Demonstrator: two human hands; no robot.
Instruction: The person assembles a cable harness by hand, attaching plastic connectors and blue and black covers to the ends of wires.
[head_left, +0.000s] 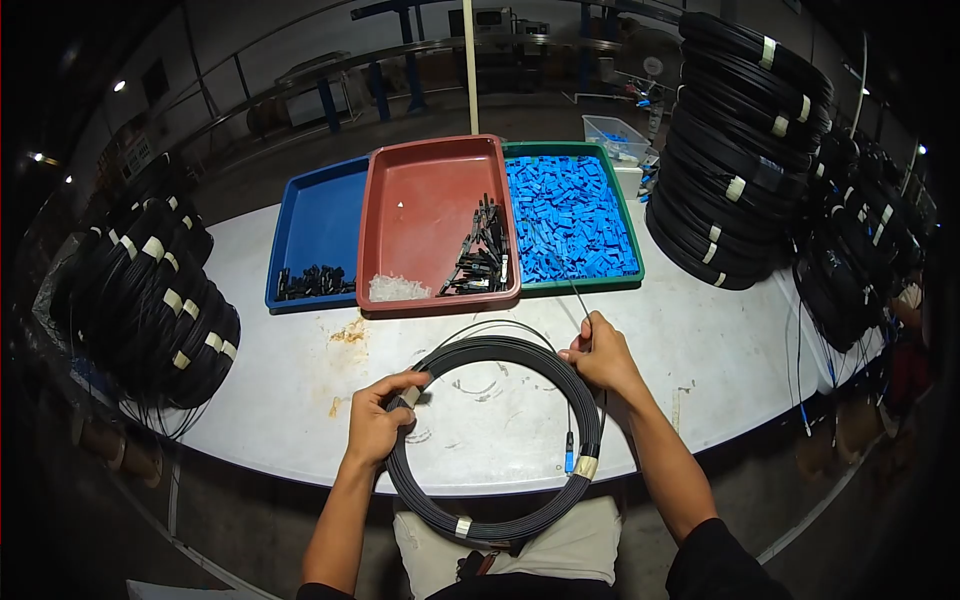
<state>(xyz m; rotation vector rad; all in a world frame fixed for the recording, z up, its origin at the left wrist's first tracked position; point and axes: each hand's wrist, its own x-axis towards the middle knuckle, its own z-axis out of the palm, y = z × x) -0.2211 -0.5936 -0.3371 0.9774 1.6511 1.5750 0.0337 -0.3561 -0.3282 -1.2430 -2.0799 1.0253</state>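
Observation:
A coil of thin black cable, bound with pale tape at several places, lies at the table's front edge and overhangs it. My left hand grips the coil's left side at a tape band, thumb inside the ring. Over the coil's upper right, my right hand pinches a loose stretch of the cable. Its thin end sticks up from the fingers towards the green tray. Another end, with a blue connector and black boot, hangs inside the ring at the right.
Behind the coil stand a blue tray with black parts, a red tray with clear and black pieces, and a green tray full of blue connector parts. Taped cable coils are stacked left and right. A clear bin sits behind.

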